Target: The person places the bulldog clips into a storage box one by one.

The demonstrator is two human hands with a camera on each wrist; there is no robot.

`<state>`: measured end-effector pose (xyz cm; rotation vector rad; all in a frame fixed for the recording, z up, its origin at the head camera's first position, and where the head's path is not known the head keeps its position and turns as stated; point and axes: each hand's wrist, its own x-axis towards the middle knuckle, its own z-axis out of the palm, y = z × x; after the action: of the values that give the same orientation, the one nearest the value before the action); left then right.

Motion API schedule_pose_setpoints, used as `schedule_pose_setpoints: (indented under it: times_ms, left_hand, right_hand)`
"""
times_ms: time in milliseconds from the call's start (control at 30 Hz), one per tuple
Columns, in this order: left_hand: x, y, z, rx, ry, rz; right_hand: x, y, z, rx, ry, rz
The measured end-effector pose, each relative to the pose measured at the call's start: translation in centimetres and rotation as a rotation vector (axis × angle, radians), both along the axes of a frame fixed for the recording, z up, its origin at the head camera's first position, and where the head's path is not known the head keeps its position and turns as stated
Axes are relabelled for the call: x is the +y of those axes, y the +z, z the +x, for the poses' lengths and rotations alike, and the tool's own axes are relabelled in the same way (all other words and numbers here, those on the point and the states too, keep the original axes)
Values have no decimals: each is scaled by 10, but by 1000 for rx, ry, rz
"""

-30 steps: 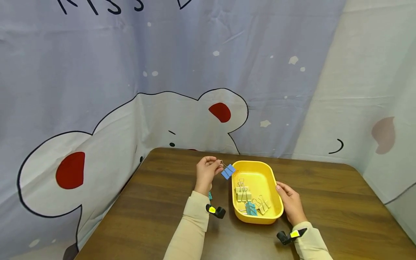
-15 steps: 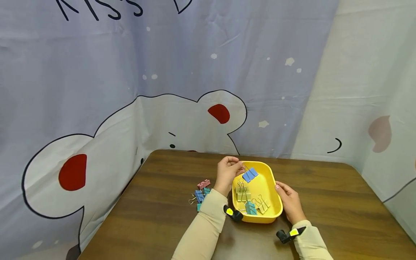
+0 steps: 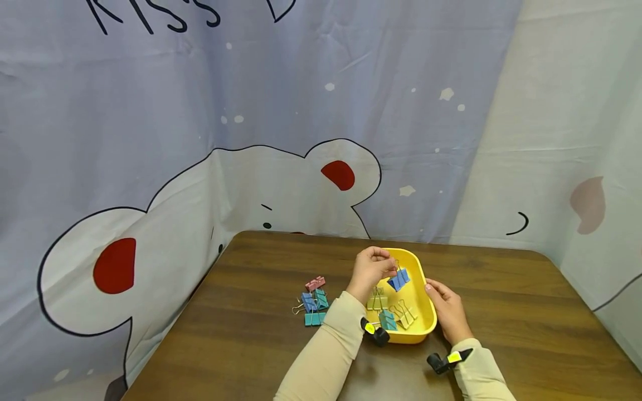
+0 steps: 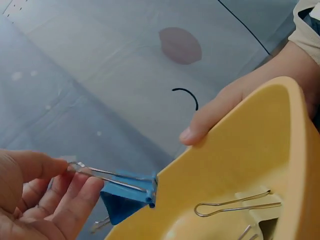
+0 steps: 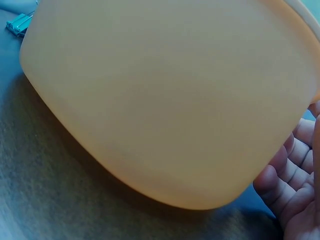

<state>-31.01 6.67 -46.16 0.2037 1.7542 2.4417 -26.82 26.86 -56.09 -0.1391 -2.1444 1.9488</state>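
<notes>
A blue binder clip hangs from my left hand, whose thumb and fingers pinch its wire handle over the yellow tray. In the left wrist view the clip is held by the handle near the tray's wall. My right hand grips the tray's right side, thumb at the rim and the other fingers against the outside. Inside the tray lie pale yellow binder clips and a teal one; my left hand partly covers the tray's left side.
Left of the tray, a small group of binder clips lies on the brown wooden table: a pink one, a blue one and teal ones. A printed curtain hangs behind the table.
My left hand has moved right, carrying the blue binder clip from beside the tray to over it. The clip group on the table has come into view. My right hand stays at the tray.
</notes>
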Motion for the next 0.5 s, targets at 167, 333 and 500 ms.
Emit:
schedule_pose_setpoints:
  times_ms: [167,333,500]
  left_hand:
    - [0,1,4,12,-90,-4]
    - [-8,4,5,36,-102,-14]
    - [-32,5,-1,68,-73,-14]
  right_hand:
    - [0,-2,-2,-4,4,-8]
    - [-1,-2,-1,7,0,-17]
    - [0,-2,1,19,1,-14]
